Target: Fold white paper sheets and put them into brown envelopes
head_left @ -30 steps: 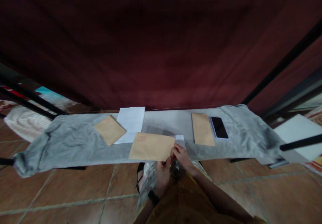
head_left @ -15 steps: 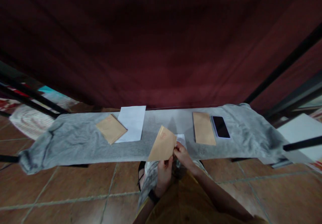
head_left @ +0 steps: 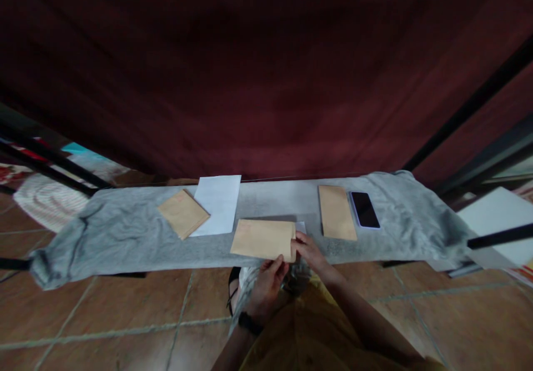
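Observation:
A brown paper envelope point(head_left: 262, 237) lies nearly flat in front of me, its long side running left to right. My left hand point(head_left: 272, 274) pinches its lower edge near the right corner. At the envelope's right end, my right hand point(head_left: 307, 249) has its fingers closed on the edge by the flap; the fingertips are partly hidden there. Part of a white paper point(head_left: 300, 227) shows behind the envelope's right end. To the left, a small stack of brown envelopes point(head_left: 183, 213) overlaps a white sheet point(head_left: 219, 204).
Another brown envelope point(head_left: 336, 212) lies to the right, beside a smartphone point(head_left: 365, 210). A grey cloth point(head_left: 137, 232) covers the narrow table. Behind it hangs a dark red curtain point(head_left: 266, 110). Black metal bars point(head_left: 470, 104) stand at both sides, above a tiled floor point(head_left: 137, 310).
The envelope tilted up and turned in my hands, then came back down flat, slightly farther right than before. Both hands kept hold near its right end.

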`<state>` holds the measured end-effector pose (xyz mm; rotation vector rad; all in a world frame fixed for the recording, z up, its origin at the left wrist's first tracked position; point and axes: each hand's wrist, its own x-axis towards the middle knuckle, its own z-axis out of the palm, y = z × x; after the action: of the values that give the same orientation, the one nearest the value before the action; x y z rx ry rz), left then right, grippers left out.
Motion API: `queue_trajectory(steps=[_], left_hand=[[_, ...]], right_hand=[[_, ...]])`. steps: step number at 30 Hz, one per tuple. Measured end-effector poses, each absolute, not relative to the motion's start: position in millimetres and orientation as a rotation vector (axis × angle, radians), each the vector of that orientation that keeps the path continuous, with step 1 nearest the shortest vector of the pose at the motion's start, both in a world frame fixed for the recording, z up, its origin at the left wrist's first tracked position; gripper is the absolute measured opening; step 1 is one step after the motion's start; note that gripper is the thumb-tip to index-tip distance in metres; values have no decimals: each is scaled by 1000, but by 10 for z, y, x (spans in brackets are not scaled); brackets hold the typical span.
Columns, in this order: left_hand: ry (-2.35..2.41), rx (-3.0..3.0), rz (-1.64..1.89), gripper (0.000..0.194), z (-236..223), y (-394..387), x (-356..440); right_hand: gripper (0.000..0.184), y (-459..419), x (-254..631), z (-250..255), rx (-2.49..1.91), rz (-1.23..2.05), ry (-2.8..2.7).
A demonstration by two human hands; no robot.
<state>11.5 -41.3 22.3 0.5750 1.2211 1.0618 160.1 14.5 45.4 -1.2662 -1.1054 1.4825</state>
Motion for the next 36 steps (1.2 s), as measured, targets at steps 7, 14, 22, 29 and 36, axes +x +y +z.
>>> queue_trajectory(steps=[7, 14, 22, 29, 36], left_hand=[[1553, 1689, 917, 47, 397, -368, -3], [1588, 2540, 457, 115, 560, 79, -130], [1493, 2645, 353, 112, 415, 132, -262], [1476, 2652, 460, 102, 467, 61, -276], [1543, 2634, 498, 97, 436, 67, -222]], right_hand=[[24, 255, 1834, 227, -1492, 1053, -1375], [18, 199, 1881, 223, -1462, 1076, -1536], [16, 171, 1979, 244, -1494, 1091, -1512], [22, 227, 1972, 195, -1555, 1096, -1325], [28, 102, 2052, 314, -1640, 766, -1364]])
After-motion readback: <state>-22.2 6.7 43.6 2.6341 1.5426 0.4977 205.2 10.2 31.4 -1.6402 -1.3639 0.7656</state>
